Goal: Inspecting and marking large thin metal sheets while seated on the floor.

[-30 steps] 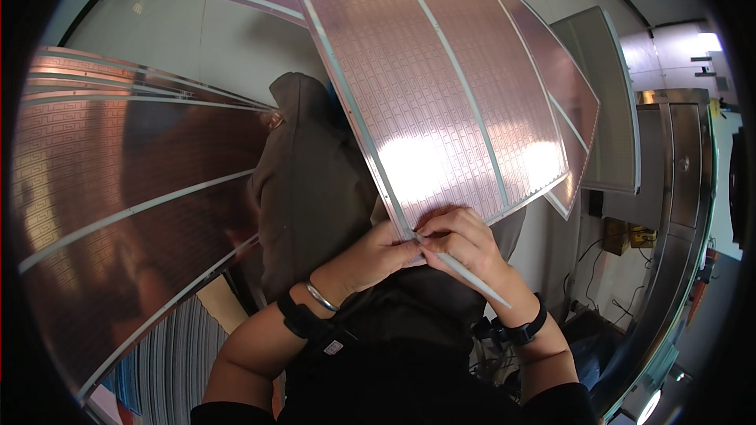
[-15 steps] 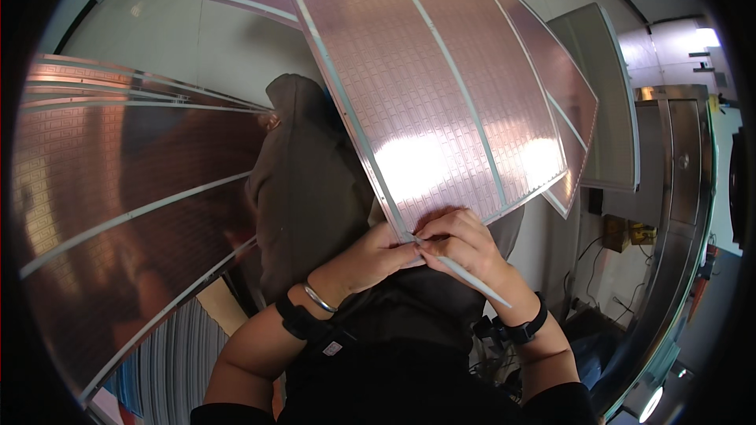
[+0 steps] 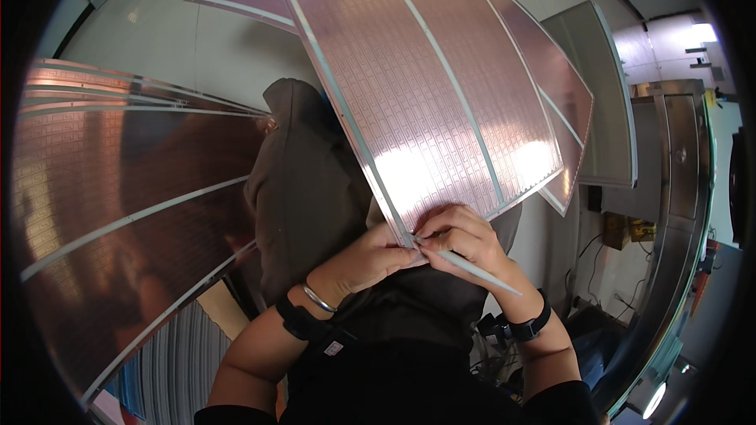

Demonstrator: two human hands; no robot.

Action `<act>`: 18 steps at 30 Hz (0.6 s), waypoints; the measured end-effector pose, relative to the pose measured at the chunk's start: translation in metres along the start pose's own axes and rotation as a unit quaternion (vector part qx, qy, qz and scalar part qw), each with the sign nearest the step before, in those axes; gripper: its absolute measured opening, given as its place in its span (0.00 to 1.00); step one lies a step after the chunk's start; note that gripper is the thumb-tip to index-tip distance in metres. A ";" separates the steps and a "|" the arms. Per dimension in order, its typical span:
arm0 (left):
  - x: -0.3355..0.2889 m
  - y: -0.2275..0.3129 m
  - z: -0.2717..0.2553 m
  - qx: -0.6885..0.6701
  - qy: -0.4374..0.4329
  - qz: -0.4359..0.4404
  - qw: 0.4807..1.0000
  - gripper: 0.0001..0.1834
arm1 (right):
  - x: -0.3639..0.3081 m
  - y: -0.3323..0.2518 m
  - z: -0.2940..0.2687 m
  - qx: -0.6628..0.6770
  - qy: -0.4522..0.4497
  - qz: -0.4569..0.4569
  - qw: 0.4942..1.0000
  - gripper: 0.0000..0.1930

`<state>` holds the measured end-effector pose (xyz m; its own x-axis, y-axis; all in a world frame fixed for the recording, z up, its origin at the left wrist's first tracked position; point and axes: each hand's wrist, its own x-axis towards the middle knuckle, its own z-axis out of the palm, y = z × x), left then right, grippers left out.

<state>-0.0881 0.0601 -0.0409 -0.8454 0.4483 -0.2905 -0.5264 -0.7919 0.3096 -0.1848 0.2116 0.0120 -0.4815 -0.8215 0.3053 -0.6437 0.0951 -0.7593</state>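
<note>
Copper-coloured sheet (image 3: 409, 86), corner pinched by left hand (image 3: 372, 253); curled right hand (image 3: 466, 240) clasps slender pale object (image 3: 482, 273)

Readable text: none on any surface in view.
Small pale patch (image 3: 334, 348) on the dark clothing: bears a faint mark, too small to make out.
Copper-coloured sheet (image 3: 394, 94) over the lap: carries repeating angular lines, a pattern rather than letters.
Copper-coloured stack (image 3: 71, 165) at the left: shows similar angular lines, partly lost in reflections.
Pale strip (image 3: 480, 274) at the sheet's near corner: plain, as far as can be seen.
Yellow box (image 3: 642, 230) at the right: dark markings, too blurred to read.
</note>
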 end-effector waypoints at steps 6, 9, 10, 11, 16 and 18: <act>0.002 0.000 0.000 0.010 -0.005 -0.010 1.000 0.16 | -0.003 0.001 0.004 -0.027 0.023 -0.003 0.999 0.11; -0.001 0.002 0.003 0.010 0.003 0.002 1.000 0.15 | 0.001 -0.002 0.005 -0.029 0.027 -0.011 0.999 0.11; -0.001 0.002 0.003 0.010 0.003 0.001 1.000 0.15 | 0.000 -0.002 0.005 -0.029 0.027 -0.010 0.999 0.11; 0.000 0.002 0.002 0.011 0.003 -0.001 1.000 0.15 | -0.001 -0.001 0.004 -0.026 0.022 -0.004 0.999 0.10; 0.000 0.002 0.000 0.012 -0.013 -0.003 1.000 0.15 | -0.002 0.000 0.000 -0.008 0.004 -0.006 1.000 0.10; 0.000 0.001 -0.002 0.023 -0.007 -0.008 1.000 0.15 | 0.000 0.000 0.000 -0.015 0.003 -0.013 1.000 0.10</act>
<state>-0.0884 0.0588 -0.0424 -0.8379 0.4664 -0.2837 -0.5431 -0.7646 0.3470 -0.1843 0.2115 0.0121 -0.4679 -0.8209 0.3275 -0.6738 0.0916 -0.7332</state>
